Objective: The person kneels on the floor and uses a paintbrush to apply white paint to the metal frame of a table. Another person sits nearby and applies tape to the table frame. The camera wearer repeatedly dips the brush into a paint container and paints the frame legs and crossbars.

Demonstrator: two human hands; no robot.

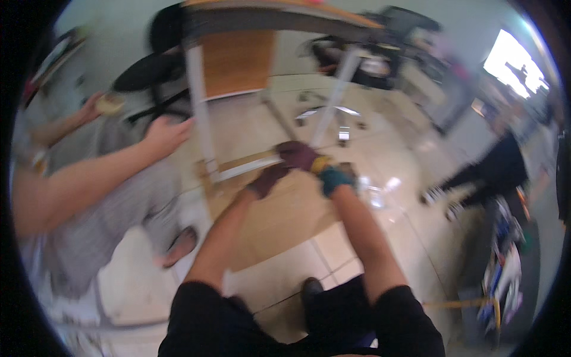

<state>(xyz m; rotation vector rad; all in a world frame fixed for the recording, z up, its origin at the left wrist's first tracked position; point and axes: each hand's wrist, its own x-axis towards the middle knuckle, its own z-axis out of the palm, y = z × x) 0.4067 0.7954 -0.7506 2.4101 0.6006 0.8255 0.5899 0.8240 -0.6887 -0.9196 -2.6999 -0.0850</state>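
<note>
My left hand (270, 180) and my right hand (297, 156) are close together at the near lower corner of a white metal table frame (247, 167). Both wear maroon gloves; the right one has a yellow band and a green cuff. Motion blur smears the fingers, so their grip does not show. The frame's white legs rise to a wood-edged tabletop (285, 18), with a brown wooden panel (238, 62) below it. Flat brown cardboard (267, 229) lies under the frame's near end and my hands.
At left a seated co-worker's hand (166, 137) is by a table leg; the other hand is at a pale roundish object (109, 105). Black chair (148, 72) stands behind. Another person's legs (485, 172) and a dark bin (476, 262) with assorted items are at right.
</note>
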